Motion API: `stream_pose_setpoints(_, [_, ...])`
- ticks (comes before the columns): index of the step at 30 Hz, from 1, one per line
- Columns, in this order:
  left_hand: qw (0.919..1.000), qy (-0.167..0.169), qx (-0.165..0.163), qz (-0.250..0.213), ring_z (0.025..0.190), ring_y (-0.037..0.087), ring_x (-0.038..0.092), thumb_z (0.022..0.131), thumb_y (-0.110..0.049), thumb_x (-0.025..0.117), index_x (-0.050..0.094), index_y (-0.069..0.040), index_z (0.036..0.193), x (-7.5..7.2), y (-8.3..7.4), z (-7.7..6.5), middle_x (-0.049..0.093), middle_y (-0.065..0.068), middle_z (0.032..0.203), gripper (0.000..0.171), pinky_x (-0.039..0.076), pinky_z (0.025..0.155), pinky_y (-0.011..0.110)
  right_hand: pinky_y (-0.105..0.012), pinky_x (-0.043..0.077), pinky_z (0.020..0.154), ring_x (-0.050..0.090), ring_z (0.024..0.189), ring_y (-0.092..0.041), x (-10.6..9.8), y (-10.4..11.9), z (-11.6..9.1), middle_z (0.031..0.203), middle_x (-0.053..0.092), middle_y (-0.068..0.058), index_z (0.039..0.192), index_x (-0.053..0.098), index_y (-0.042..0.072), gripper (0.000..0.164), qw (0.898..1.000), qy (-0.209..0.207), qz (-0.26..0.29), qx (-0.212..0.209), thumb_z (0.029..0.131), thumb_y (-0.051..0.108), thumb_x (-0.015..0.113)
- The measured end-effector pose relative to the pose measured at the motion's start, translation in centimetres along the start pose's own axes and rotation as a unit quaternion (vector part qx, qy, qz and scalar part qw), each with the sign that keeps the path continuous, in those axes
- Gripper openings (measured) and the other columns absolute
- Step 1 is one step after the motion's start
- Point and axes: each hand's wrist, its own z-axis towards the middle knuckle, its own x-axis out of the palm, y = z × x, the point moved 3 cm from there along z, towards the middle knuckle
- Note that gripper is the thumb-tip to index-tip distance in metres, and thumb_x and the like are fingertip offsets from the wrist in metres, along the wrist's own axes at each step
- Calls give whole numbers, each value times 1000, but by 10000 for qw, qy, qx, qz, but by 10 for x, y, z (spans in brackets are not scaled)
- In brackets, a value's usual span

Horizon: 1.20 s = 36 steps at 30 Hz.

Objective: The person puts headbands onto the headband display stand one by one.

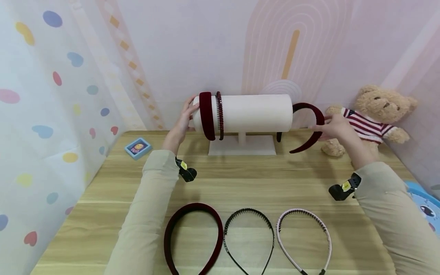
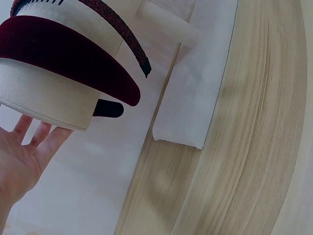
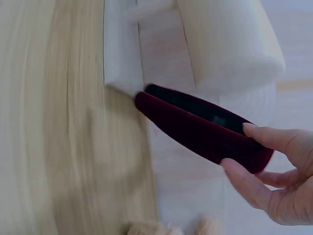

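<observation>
The person's right hand (image 1: 334,128) pinches a broad, dark red velvet headband (image 1: 320,116) between thumb and fingers, just beside the right end of a white, fabric-looking cylinder (image 1: 258,112), and whether band and cylinder touch cannot be told. If the band were pushed on crooked, its tips could catch on the cylinder's rim, and a slack pinch might let the springy arc slip. The left hand (image 1: 179,124) rests spread, fingers nearly straight, against the opposite end; too light a brace there could let a sideways shove slide or tip the flat white base (image 1: 242,148).
</observation>
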Motion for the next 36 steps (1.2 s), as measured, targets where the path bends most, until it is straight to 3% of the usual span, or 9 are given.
stream_pose_setpoints(5, [10000, 9, 2, 24, 126, 28, 28, 93, -44, 35, 15, -42, 142, -1, 2, 2, 18, -1, 150, 54, 38, 87, 49, -21, 52, 54, 55, 53, 1, 10, 22, -7, 117, 50, -36, 134, 30, -12, 71, 9936, -872, -387, -603, 85, 28, 61])
stream_pose_setpoints(13, [10000, 8, 17, 15, 122, 26, 32, 93, -43, 35, 15, -40, 142, 0, -2, -1, 21, 1, 148, 54, 41, 76, 38, -23, 50, 53, 62, 77, -32, 28, 50, -23, 107, 56, -32, 131, 36, -11, 60, 9760, -1528, -576, -1443, 86, 24, 58])
stream_pose_setpoints(19, [9999, 75, 104, 53, 124, 27, 31, 91, -48, 37, 16, -42, 142, 0, 0, -1, 20, 0, 149, 56, 41, 82, 43, -27, 48, 52, 61, 79, -38, 33, 54, -25, 103, 58, -34, 127, 40, -14, 55, 9649, -1712, -969, -1740, 86, 19, 56])
stream_pose_setpoints(21, [9995, 195, 201, -139, 121, 25, 35, 87, -54, 43, 18, -45, 140, -8, 14, 13, 22, -2, 148, 59, 42, 83, 43, -35, 50, 59, 60, 84, -40, 35, 57, -26, 103, 58, -34, 125, 43, -14, 54, 9601, -1776, -1124, -1842, 85, 19, 57])
stream_pose_setpoints(26, [9994, 182, 243, -144, 123, 26, 34, 87, -54, 43, 18, -45, 141, -9, 14, 13, 21, -3, 149, 60, 42, 82, 42, -54, 44, 83, 48, 104, -49, 49, 68, -28, 110, 50, -39, 120, 43, -19, 53, 9462, -1809, -1617, -2142, 86, 18, 59])
stream_pose_setpoints(27, [9995, 168, 218, -142, 124, 26, 34, 88, -52, 42, 17, -43, 141, -9, 13, 12, 21, -3, 149, 59, 42, 80, 41, -55, 43, 85, 46, 107, -51, 52, 70, -28, 112, 48, -40, 121, 40, -21, 55, 9439, -1790, -1735, -2167, 86, 18, 59])
stream_pose_setpoints(28, [9999, 52, 145, 67, 127, 29, 30, 91, -49, 38, 15, -43, 142, -2, 1, 0, 17, -1, 150, 56, 41, 81, 41, -55, 43, 86, 45, 108, -52, 56, 71, -28, 114, 46, -40, 123, 38, -22, 58, 9420, -1773, -1842, -2176, 87, 19, 58])
stream_pose_setpoints(33, [9999, 97, -50, 34, 127, 29, 28, 93, -39, 35, 10, -36, 145, 4, -13, -14, 16, 1, 151, 57, 40, 79, 39, -51, 49, 79, 52, 98, -54, 69, 75, -30, 119, 43, -41, 126, 29, -26, 66, 9228, -1924, -2383, -2338, 89, 20, 58])
stream_pose_setpoints(36, [9999, 97, -74, 36, 128, 29, 27, 94, -37, 34, 10, -35, 145, 6, -17, -19, 15, 1, 152, 57, 39, 81, 40, -50, 49, 76, 55, 95, -52, 68, 75, -31, 118, 44, -40, 126, 32, -23, 67, 9183, -1913, -2534, -2365, 89, 25, 59])
